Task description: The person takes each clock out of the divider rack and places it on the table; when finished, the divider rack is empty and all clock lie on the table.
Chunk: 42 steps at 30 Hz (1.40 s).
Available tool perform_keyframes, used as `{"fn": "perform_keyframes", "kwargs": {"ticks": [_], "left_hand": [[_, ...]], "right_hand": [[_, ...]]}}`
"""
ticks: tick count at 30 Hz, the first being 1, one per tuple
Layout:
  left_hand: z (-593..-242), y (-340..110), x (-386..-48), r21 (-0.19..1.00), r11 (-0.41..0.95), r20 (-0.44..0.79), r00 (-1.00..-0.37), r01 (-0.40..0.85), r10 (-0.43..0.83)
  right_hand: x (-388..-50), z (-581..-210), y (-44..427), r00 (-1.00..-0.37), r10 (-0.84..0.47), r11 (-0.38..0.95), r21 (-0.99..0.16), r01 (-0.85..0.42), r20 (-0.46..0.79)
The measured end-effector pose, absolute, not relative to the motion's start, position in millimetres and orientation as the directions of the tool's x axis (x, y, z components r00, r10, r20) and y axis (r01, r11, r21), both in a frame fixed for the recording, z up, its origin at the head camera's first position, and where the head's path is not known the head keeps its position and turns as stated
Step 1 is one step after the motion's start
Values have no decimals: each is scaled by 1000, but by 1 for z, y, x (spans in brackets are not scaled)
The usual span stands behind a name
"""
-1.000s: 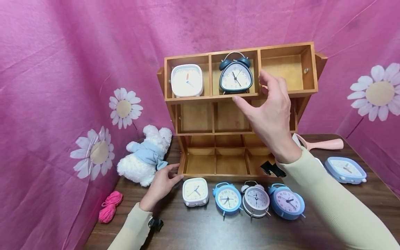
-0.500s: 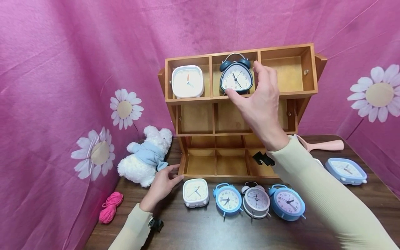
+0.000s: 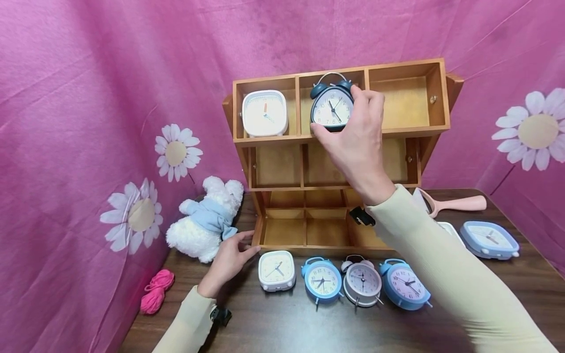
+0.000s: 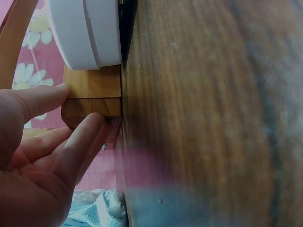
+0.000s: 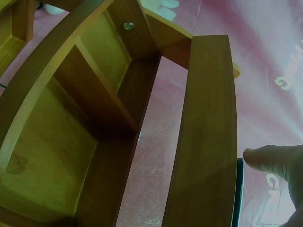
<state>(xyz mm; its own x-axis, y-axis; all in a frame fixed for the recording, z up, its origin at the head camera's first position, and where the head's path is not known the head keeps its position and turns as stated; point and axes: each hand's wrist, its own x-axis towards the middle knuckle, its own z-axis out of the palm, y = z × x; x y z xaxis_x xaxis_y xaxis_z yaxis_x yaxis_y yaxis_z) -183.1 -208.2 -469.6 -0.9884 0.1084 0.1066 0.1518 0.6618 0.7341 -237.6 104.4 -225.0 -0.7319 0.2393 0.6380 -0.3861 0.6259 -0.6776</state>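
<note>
My right hand [image 3: 359, 142] grips a dark teal alarm clock [image 3: 328, 109] with twin bells, thumb at its lower left and fingers at its upper right. The clock stands in the middle top compartment of a tiered wooden shelf [image 3: 273, 140]. In the right wrist view the thumb [image 5: 267, 158] shows by the clock's dark edge [image 5: 238, 189]; most of the clock is hidden there. My left hand [image 3: 230, 259] holds the shelf's lower left corner, thumb and fingers on either side of the wooden end [image 4: 92, 108]. A white square clock [image 3: 264, 113] occupies the top left compartment.
Before the shelf stand a white clock [image 3: 276, 270], a blue clock [image 3: 322, 280], a pale clock [image 3: 362, 282] and a blue-cased clock [image 3: 405, 284]. Left are a plush toy [image 3: 205, 220] and pink yarn [image 3: 156, 291]; right, a pink-handled object [image 3: 461, 203] and another blue clock [image 3: 489, 240].
My right hand has moved left along the top tier and its thumb and fingers have closed onto the dark teal alarm clock. The left hand has stayed at the shelf corner.
</note>
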Motion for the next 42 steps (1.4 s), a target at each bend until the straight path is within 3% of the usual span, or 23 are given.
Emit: {"fn": "perform_keyframes", "kwargs": {"ticks": [9, 15, 18, 28, 35, 42], "left_hand": [[-474, -212, -184, 713, 655, 193, -968, 250, 159], [-468, -207, -182, 723, 668, 129, -985, 175, 118], [-471, -210, -185, 720, 666, 143, -981, 196, 135], [-519, -231, -210, 707, 667, 165, -972, 233, 165], [-475, -210, -187, 717, 678, 114, -987, 160, 113], [-476, -212, -185, 717, 662, 164, -976, 217, 142]], "right_hand": [[-240, -223, 99, -753, 242, 638, -685, -352, 612], [-242, -223, 97, -749, 245, 655, -674, -341, 616], [-242, -223, 97, -743, 242, 658, -668, -348, 624], [-243, -224, 98, -732, 245, 654, -665, -360, 636], [-243, -224, 100, -723, 244, 640, -668, -381, 647], [-239, -220, 104, -707, 243, 638, -658, -399, 664]]}}
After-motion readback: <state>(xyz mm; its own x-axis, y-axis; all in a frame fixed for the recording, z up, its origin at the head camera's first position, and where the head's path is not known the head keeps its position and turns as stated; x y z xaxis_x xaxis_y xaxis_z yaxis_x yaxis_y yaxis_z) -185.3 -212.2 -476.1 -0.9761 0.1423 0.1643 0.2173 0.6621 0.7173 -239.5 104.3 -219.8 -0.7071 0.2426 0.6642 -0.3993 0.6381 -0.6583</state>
